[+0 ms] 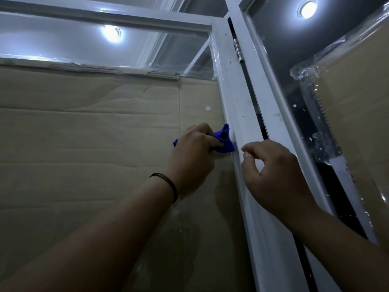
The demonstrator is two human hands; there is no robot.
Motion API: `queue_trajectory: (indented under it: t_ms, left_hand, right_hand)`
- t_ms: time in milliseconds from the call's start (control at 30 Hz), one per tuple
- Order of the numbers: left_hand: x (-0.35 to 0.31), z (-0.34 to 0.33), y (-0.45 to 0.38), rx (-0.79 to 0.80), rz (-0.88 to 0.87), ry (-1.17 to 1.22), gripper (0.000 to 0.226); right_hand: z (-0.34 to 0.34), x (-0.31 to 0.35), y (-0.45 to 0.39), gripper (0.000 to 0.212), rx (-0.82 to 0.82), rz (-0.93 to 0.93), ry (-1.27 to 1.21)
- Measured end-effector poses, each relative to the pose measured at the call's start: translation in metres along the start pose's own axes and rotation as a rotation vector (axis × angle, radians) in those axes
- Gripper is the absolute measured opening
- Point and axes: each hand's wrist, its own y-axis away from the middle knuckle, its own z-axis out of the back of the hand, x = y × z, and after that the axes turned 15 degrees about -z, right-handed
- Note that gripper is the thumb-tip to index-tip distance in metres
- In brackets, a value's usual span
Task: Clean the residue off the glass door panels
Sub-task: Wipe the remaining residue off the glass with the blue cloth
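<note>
Interior under renovation or fit-out. Indicated by cardboard sheeting [88, 127] and plastic film [328, 66] taped over white-framed glass doors [231, 106]. Recessed ceiling lights [307, 9] are seen upper right.

Bare forearms, no sleeves; thin dark band [168, 184] round left wrist; right wrist bare

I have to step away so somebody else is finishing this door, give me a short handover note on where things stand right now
Left hand: grips a bunched blue cloth against the left glass panel, right beside the white frame.
Right hand: fingers loosely curled, holding nothing, resting on the frame.
Done: cannot judge; the glass beside the cloth looks plain.
Left: streaks and white specks lower on the left panel; white specks on the right panel next to the hinge. Cardboard sits behind the left glass.
</note>
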Motion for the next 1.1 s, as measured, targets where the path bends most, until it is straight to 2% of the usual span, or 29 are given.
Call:
queue_trajectory:
  t_ms: [67, 133, 233, 300, 500, 667, 733, 867, 967, 1100]
  left_hand:
    - [0.0, 0.002, 0.002, -0.03, 0.045, 0.092, 0.026]
    - [0.011, 0.01, -0.006, -0.167, 0.116, 0.099, 0.024]
    - [0.042, 0.024, -0.034, -0.363, 0.196, 0.003, 0.02]
    - [0.063, 0.028, -0.057, -0.384, 0.196, -0.081, 0.021]
    - [0.076, 0.005, -0.095, -0.165, 0.039, -0.188, 0.027]
    - [0.065, -0.01, -0.086, -0.127, 0.02, -0.147, 0.028]
    - [0.059, -0.008, -0.076, -0.095, 0.003, -0.117, 0.025]
    - [0.035, 0.001, -0.048, -0.01, -0.022, -0.009, 0.02]
    - [0.01, 0.004, -0.023, 0.038, -0.007, 0.1, 0.02]
    - [-0.006, 0.014, -0.004, 0.176, 0.024, 0.213, 0.019]
  right_hand:
    - [-0.001, 0.003, -0.001, 0.019, -0.004, 0.007, -0.001]
    - [-0.002, 0.006, -0.006, 0.02, 0.005, 0.012, -0.005]
    - [-0.004, 0.013, -0.014, 0.02, -0.013, 0.023, -0.02]
    - [-0.006, 0.017, -0.017, 0.02, -0.021, 0.026, -0.026]
    - [-0.008, 0.02, -0.025, 0.017, 0.012, 0.03, -0.02]
    - [-0.003, 0.02, -0.016, 0.023, -0.009, 0.031, -0.056]
    - [-0.003, 0.019, -0.008, 0.026, 0.006, 0.017, -0.05]
    - [-0.004, 0.016, 0.008, 0.02, 0.033, 0.0, -0.037]
    - [-0.002, 0.019, 0.017, 0.025, 0.06, -0.009, -0.027]
    - [0.005, 0.024, 0.02, 0.02, 0.074, -0.004, 0.012]
